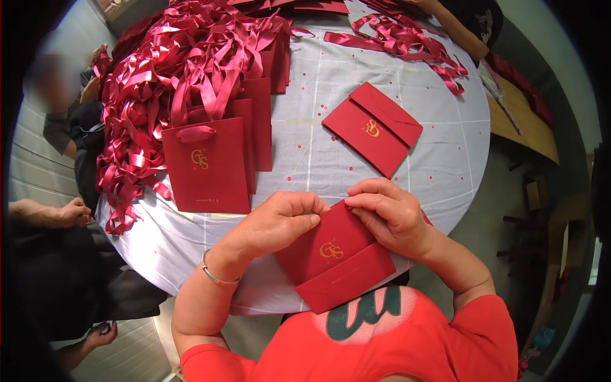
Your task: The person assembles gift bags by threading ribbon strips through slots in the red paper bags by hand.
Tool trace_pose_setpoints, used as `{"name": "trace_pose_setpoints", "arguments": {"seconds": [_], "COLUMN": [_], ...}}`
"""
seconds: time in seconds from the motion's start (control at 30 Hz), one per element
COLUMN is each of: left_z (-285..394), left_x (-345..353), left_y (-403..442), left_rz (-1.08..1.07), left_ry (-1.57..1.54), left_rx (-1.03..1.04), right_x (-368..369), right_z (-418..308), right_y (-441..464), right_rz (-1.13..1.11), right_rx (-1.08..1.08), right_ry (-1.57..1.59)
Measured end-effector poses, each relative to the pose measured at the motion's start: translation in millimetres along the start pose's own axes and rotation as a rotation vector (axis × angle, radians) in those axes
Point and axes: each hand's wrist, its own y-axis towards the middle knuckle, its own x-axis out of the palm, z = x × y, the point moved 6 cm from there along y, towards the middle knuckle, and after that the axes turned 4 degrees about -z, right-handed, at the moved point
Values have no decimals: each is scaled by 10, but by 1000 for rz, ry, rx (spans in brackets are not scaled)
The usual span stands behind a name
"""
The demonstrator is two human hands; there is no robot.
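At the near edge of a round, white-clothed table [452, 153], just beyond a red shirt [420, 337], a flat red bag [331, 249] with gold lettering is slanting between two bare hands, its folded flap facing the wearer's body. The left hand [283, 218], with a bracelet [212, 276] circling its wrist, is pinching the bag's far edge between thumb and finger; the right hand [396, 216] is gripping that edge's right corner by the fingertips. Off the table's left edge, another person's hand [76, 213] is curling closed. Beyond the left hand, standing red bags [210, 172] are crowding together, ribbons [159, 83] heaping over them toward the left edge. Past the right hand, a second flat bag [372, 130] is lying askew; red-flecked cloth is stretching between it and the standing group. Farther off, loose ribbons [407, 43] are trailing near another person's forearm [459, 28].
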Motion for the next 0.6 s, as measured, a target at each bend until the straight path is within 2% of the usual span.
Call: {"name": "trace_pose_setpoints", "arguments": {"seconds": [0.17, 0.3, 0.47, 0.6], "left_z": [26, -11, -12, -11], "left_x": [92, 107, 132, 137], "left_y": [30, 70, 68, 59], "left_rz": [-51, -76, -131, -135], "left_ry": [-71, -122, -127, -103], "left_rx": [7, 26, 5, 12], "right_x": [-20, -104, -98, -144], "right_z": [-71, -117, -14, 3], "right_y": [-86, -135, -164, -159], "right_rz": [-9, -22, -2, 36], "right_rx": [-53, -56, 154, 181], "right_ry": [-160, -138, 129, 107]}}
